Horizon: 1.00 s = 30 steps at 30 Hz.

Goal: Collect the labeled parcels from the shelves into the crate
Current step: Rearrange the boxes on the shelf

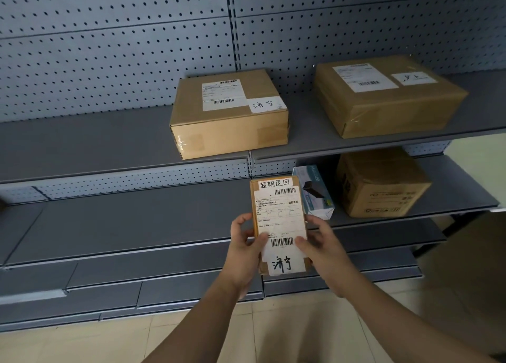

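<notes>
Fingers (242, 218) of the left hand (243, 250) curl round the left edge of a small parcel (280, 220), with the thumb laid on its label. The right hand (323, 250) grasps the opposite edge the same way. Both hands hold the parcel upright in the air, in front of the lower shelf (137, 220), label side towards the camera. It has handwritten slips at its top and bottom.

The step in hand looks like reading the label before carrying the parcel off. It would go best with the grip kept on the two long edges and the thumbs off the barcode and the handwritten slip. One hand should let go only once the other has it firmly, and the parcel should be set down in the crate rather than dropped.

The crate is not in view, so what it holds cannot be told. The upper shelf (82, 143) carries two labelled brown boxes, one in the middle (230, 116) and one to the right (388, 97), apart from each other. On the lower shelf stand a printed brown carton (383, 183) and, just beside it, a tilted white and blue box (315, 190)
</notes>
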{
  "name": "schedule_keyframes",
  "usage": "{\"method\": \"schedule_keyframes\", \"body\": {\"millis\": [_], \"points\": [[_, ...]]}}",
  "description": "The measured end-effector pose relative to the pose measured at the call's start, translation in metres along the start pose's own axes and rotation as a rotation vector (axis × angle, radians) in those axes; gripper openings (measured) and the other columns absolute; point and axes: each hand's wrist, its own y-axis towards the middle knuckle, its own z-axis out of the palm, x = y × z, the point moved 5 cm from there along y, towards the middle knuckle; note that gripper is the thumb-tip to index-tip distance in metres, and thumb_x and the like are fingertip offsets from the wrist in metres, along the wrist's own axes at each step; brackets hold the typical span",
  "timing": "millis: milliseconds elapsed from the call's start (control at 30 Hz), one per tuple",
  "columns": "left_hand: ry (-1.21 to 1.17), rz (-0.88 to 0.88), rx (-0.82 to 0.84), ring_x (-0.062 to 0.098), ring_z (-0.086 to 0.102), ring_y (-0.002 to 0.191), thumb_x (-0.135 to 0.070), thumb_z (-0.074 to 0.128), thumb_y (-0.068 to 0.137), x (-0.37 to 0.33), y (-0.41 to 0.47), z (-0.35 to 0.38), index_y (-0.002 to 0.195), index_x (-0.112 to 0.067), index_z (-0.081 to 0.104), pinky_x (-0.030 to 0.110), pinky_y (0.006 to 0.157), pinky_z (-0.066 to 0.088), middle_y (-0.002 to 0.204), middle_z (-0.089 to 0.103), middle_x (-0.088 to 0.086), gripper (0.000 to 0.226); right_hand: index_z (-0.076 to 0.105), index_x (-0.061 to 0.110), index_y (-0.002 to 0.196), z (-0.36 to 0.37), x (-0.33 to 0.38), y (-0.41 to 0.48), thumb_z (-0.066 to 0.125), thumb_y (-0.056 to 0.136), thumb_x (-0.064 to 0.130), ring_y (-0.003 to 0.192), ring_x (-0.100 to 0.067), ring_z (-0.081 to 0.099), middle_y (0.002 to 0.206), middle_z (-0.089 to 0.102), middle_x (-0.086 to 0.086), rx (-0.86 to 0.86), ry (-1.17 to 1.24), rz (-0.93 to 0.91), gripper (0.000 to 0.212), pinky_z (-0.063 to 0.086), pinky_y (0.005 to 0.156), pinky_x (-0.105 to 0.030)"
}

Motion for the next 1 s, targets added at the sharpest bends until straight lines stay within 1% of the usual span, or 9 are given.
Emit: {"method": "schedule_keyframes", "body": {"millis": [267,567,667,733,833,867,933,967,1000], "points": [[0.051,0.012,0.014,0.025,0.074,0.096,-0.009,0.056,0.101,-0.006,-0.007,0.001,0.130,-0.031,0.038,0.044,0.066,0.061,0.120,0.065,0.012,0.041,0.046,0.040,0.137,-0.001,0.007,-0.009,0.070,0.095,0.015,0.110,-0.021,0.070,0.123,0.070,0.006,-0.012,-0.043,-0.001,0.055,0.064,0.081,-0.048],[0.090,0.023,0.015,0.025,0.074,0.099,-0.012,0.060,0.100,-0.008,-0.007,0.002,0.131,-0.033,0.041,0.044,0.066,0.061,0.118,0.068,0.010,0.042,0.049,0.041,0.134,-0.003,0.017,-0.019,0.068,0.096,0.015,0.107,-0.020,0.071,0.122,0.071,0.005,-0.022,0.008,-0.028,0.049,0.064,0.080,-0.048],[0.102,0.050,0.034,0.027,0.072,0.104,-0.020,0.056,0.102,-0.009,-0.008,0.001,0.128,-0.032,0.046,0.039,0.073,0.059,0.118,0.071,0.005,0.031,0.049,0.041,0.137,-0.007,0.020,-0.023,0.066,0.097,0.017,0.106,-0.018,0.072,0.125,0.070,0.006,-0.032,0.042,-0.039,0.049,0.065,0.077,-0.043],[0.136,0.060,0.029,0.027,0.069,0.110,-0.027,0.050,0.105,-0.010,-0.005,-0.005,0.127,-0.032,0.050,0.039,0.080,0.056,0.119,0.071,0.004,0.022,0.050,0.043,0.135,-0.011,0.021,-0.027,0.065,0.098,0.016,0.106,-0.017,0.071,0.124,0.071,0.008,-0.024,0.058,-0.052,0.048,0.065,0.074,-0.039],[0.329,0.088,-0.054,0.017,0.064,0.115,-0.029,0.051,0.105,-0.016,-0.001,-0.023,0.125,-0.034,0.055,0.035,0.093,0.051,0.125,0.067,-0.002,0.021,0.051,0.045,0.134,-0.018,0.026,-0.031,0.063,0.099,0.016,0.106,-0.017,0.071,0.122,0.072,0.009,0.017,0.059,-0.084,0.046,0.064,0.073,-0.038],[0.426,0.106,-0.084,0.012,0.062,0.114,-0.028,0.053,0.104,-0.021,-0.001,-0.027,0.125,-0.034,0.056,0.029,0.092,0.050,0.126,0.064,-0.003,0.022,0.052,0.045,0.135,-0.020,0.030,-0.031,0.062,0.099,0.017,0.106,-0.018,0.071,0.121,0.072,0.009,0.033,0.067,-0.099,0.047,0.065,0.075,-0.041],[0.623,0.126,-0.126,0.007,0.060,0.109,-0.029,0.055,0.103,-0.033,0.000,-0.034,0.132,-0.032,0.054,0.019,0.083,0.049,0.128,0.061,-0.004,0.030,0.054,0.047,0.133,-0.021,0.041,-0.031,0.063,0.099,0.016,0.107,-0.020,0.072,0.120,0.073,0.010,0.068,0.106,-0.121,0.047,0.064,0.081,-0.048],[0.716,0.126,-0.152,0.008,0.060,0.108,-0.031,0.055,0.102,-0.040,0.001,-0.037,0.137,-0.030,0.052,0.020,0.081,0.050,0.129,0.060,-0.004,0.035,0.056,0.049,0.131,-0.021,0.047,-0.029,0.063,0.099,0.015,0.107,-0.020,0.072,0.120,0.074,0.010,0.092,0.134,-0.129,0.047,0.062,0.083,-0.051],[0.803,0.126,-0.185,0.012,0.060,0.111,-0.032,0.056,0.101,-0.048,0.001,-0.041,0.140,-0.029,0.050,0.023,0.085,0.051,0.132,0.059,-0.002,0.039,0.057,0.050,0.129,-0.019,0.056,-0.029,0.062,0.099,0.014,0.107,-0.021,0.073,0.119,0.074,0.010,0.121,0.166,-0.139,0.046,0.062,0.084,-0.052]]}}
